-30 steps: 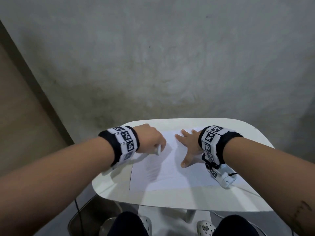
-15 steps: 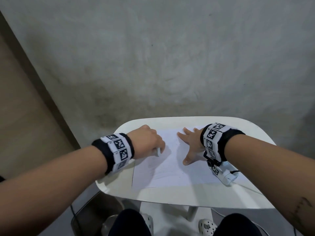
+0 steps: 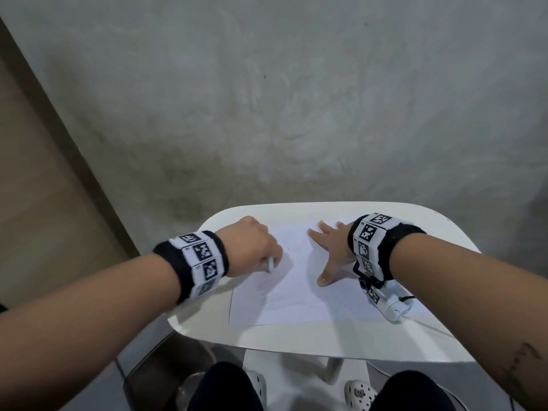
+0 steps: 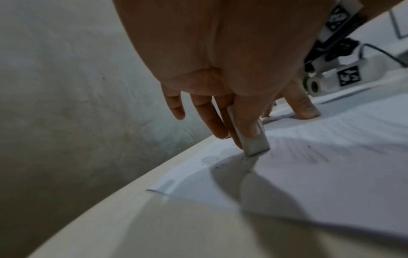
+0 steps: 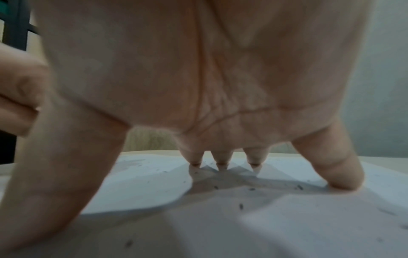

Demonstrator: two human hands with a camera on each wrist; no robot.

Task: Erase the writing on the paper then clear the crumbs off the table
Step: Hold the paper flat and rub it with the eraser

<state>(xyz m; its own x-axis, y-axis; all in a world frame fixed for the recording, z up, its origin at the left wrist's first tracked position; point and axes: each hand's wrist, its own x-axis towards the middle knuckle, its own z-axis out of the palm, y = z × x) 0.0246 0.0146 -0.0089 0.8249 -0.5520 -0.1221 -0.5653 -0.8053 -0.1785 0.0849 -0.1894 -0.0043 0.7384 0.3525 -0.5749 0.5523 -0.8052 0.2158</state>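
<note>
A white sheet of paper (image 3: pixel 296 292) lies on the small white table (image 3: pixel 326 342). My left hand (image 3: pixel 252 247) pinches a flat white eraser (image 3: pixel 270 264) between thumb and fingers, its lower end pressed onto the paper's left part. The left wrist view shows the eraser (image 4: pixel 249 134) standing on the paper (image 4: pixel 331 165) beside faint pencil lines. My right hand (image 3: pixel 332 247) rests on the paper's upper right with fingers spread and straight, fingertips (image 5: pixel 222 165) down on the sheet. Dark eraser crumbs (image 5: pixel 241 206) lie scattered on the paper (image 5: pixel 243 227).
The table stands against a grey concrete wall (image 3: pixel 296 99). A white wrist camera unit (image 3: pixel 394 304) with a cable rests near the paper's right edge. Below the table's near edge are my knees and white clogs (image 3: pixel 358 393); a dark bin (image 3: pixel 160 378) sits at lower left.
My left hand with the eraser has shifted a little back and left across the paper. The right hand stays spread in the same place.
</note>
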